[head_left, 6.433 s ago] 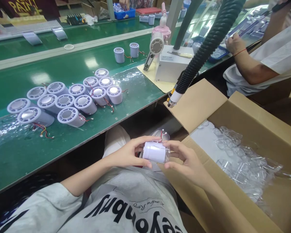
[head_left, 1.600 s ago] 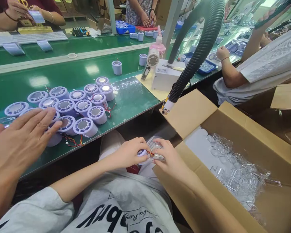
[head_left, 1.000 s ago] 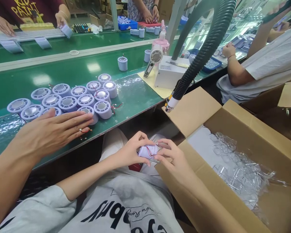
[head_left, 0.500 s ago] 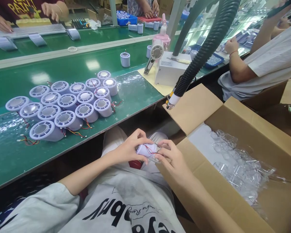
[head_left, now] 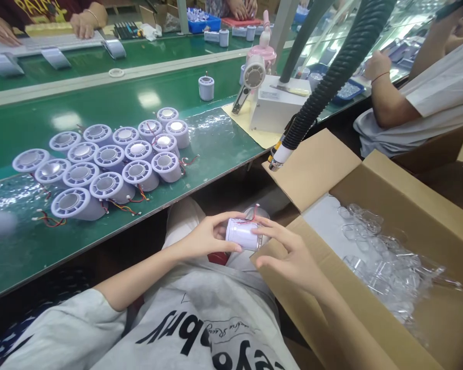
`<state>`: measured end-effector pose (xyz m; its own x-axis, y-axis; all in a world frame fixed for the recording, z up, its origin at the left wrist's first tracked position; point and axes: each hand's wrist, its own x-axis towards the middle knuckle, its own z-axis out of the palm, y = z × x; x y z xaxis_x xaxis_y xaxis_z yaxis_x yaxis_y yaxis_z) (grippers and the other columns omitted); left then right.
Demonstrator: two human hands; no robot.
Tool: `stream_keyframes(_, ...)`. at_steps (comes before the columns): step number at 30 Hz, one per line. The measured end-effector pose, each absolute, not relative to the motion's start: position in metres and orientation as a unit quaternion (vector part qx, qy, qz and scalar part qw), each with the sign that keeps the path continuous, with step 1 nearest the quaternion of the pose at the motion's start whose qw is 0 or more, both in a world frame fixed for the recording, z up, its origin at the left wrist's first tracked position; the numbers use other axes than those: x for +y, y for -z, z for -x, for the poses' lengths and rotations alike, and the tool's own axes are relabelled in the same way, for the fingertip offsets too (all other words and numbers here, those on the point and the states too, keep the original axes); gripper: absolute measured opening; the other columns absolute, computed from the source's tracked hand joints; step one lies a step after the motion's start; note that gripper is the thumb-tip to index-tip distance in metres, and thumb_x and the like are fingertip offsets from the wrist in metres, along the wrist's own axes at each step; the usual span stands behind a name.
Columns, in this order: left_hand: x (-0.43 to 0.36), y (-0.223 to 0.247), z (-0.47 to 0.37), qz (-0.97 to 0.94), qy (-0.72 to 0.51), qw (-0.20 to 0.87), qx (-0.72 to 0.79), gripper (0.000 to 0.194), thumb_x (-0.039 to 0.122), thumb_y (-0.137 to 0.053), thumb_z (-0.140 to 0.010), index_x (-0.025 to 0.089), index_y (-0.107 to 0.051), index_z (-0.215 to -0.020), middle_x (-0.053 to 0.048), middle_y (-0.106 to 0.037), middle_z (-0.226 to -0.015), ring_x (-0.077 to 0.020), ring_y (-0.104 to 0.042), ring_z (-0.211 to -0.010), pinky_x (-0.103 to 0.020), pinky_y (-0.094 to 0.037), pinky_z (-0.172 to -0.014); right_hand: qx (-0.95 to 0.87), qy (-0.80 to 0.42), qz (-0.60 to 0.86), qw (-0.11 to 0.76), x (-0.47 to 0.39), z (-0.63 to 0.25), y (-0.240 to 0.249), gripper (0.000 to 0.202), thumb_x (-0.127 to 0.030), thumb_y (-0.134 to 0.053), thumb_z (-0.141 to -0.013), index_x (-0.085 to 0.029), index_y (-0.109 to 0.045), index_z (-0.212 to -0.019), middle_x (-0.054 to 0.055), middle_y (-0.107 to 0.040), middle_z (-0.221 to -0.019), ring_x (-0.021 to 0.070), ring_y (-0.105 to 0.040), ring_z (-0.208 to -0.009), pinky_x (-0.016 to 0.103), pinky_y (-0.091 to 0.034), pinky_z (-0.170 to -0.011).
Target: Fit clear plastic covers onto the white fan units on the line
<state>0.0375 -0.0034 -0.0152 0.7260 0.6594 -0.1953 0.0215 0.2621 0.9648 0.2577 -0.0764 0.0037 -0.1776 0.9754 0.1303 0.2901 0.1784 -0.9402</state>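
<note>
My left hand (head_left: 210,234) is closed round one end of a pale purple cylinder (head_left: 242,235), which lies on its side above my lap. Thin red wires with a small white plug stick up from its upper side. A clear rim shows at its right end. My right hand (head_left: 287,249) has its fingers apart at that end, fingertips touching the cylinder and thumb off it. On the green table to the left stand several similar cylinders (head_left: 110,156) with round silver centres and coloured wires.
An open cardboard box (head_left: 320,257) with clear plastic parts (head_left: 386,267) is at the right. A black ribbed hose (head_left: 327,77) hangs above it. A grey-white block (head_left: 273,110) and small fan (head_left: 253,74) stand behind. Other people's hands work beyond. A pale blur (head_left: 0,223) shows far left.
The cylinder has turned, so its wires now point up and its smooth side shows. My right hand's fingers have spread from a pinch. The view has shifted slightly, and a pale blur has appeared at left.
</note>
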Motion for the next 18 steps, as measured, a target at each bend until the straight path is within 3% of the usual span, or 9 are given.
stream_keyframes(4, -0.006, 0.011, -0.033, -0.551, -0.201, 0.751, 0.305, 0.073, 0.030, -0.083, -0.065, 0.023, -0.054, -0.131, -0.012, -0.063, -0.124, -0.0217, -0.067, -0.095, -0.030, -0.055, -0.074, -0.715, -0.338, 0.471, 0.391, -0.083, -0.256, -0.002, 0.037, -0.021, -0.073, -0.083, -0.028, -0.063, -0.118, 0.006, -0.056, -0.137, 0.0267, -0.053, -0.126, 0.043, -0.045, -0.106)
stream_keyframes(11, -0.004, -0.002, -0.029, -0.665, -0.232, 0.676, 0.217, 0.071, 0.025, -0.083, -0.066, 0.027, -0.056, -0.132, -0.011, -0.056, -0.137, -0.0273, -0.056, -0.123, -0.039, -0.048, -0.099, -0.650, -0.446, 0.469, 0.397, -0.087, -0.257, -0.006, 0.039, -0.029, -0.071, -0.086, -0.028, -0.058, -0.123, 0.006, -0.062, -0.123, 0.0263, -0.059, -0.115, 0.041, -0.057, -0.092)
stream_keyframes(18, -0.005, -0.004, -0.029, -0.686, -0.223, 0.662, 0.205, 0.073, 0.024, -0.082, -0.067, 0.026, -0.054, -0.134, -0.012, -0.054, -0.138, -0.0277, -0.053, -0.126, -0.041, -0.048, -0.101, -0.582, -0.536, 0.468, 0.393, -0.089, -0.256, -0.013, 0.037, -0.028, -0.069, -0.087, -0.032, -0.056, -0.121, 0.002, -0.060, -0.120, 0.0212, -0.060, -0.108, 0.034, -0.057, -0.089)
